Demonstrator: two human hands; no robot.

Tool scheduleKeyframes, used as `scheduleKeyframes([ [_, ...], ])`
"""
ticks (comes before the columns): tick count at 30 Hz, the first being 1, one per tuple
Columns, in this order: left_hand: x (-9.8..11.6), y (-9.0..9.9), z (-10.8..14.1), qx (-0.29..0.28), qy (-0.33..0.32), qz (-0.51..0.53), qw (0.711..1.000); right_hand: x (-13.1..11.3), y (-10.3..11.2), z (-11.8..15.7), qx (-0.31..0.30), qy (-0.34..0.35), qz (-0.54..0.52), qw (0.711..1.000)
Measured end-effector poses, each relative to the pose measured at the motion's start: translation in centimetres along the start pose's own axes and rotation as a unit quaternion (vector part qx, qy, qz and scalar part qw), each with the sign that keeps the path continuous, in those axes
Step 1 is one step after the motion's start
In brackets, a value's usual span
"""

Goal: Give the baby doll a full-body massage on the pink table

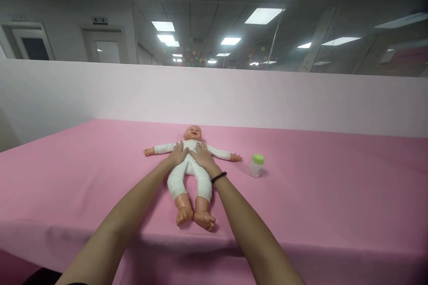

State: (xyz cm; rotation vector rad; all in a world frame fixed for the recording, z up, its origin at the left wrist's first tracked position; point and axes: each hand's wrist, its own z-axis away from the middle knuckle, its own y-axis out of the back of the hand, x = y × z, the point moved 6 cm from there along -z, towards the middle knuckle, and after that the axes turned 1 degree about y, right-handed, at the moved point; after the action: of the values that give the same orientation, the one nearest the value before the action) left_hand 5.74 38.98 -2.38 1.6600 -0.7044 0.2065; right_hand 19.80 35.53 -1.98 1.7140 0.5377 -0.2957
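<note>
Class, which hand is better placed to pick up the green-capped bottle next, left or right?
Probably the right hand: it rests on the chest of the baby doll, on the same side as the green-capped bottle standing on the pink tablecloth. The left hand lies on the doll's other side, farther away.

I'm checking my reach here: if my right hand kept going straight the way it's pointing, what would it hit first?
The right hand rests on the chest of the baby doll. Going straight on, it would most likely meet the doll's head first, though depth is hard to judge from this view.
</note>
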Motion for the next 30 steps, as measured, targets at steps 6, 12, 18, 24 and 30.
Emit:
scheduleKeyframes([
  [6, 1.9, 2.0, 2.6, 0.070, 0.014, -0.069, 0.995, -1.6, 2.4, 2.3, 0.125, 0.017, 0.037, 0.991],
  [12, 2.9, 1.5, 2.4, 0.058, -0.143, -0.018, 0.988, -3.2, 1.3, 1.7, 0.076, 0.187, -0.062, 0.978],
  [18, 1.0, -0.2, 0.7, -0.009, -0.099, 0.004, 0.995, -1.2, -0.4, 0.6, -0.006, 0.074, -0.006, 0.997],
  [24, 1.5, 1.5, 2.0, 0.067, -0.009, -0.028, 0.997, -1.5, 2.4, 2.5, 0.124, -0.003, 0.030, 0.992],
  [30, 3.3, 1.6, 2.7, 0.057, -0.153, 0.024, 0.986, -1.9, 2.5, 2.3, 0.152, 0.086, -0.002, 0.985],
])
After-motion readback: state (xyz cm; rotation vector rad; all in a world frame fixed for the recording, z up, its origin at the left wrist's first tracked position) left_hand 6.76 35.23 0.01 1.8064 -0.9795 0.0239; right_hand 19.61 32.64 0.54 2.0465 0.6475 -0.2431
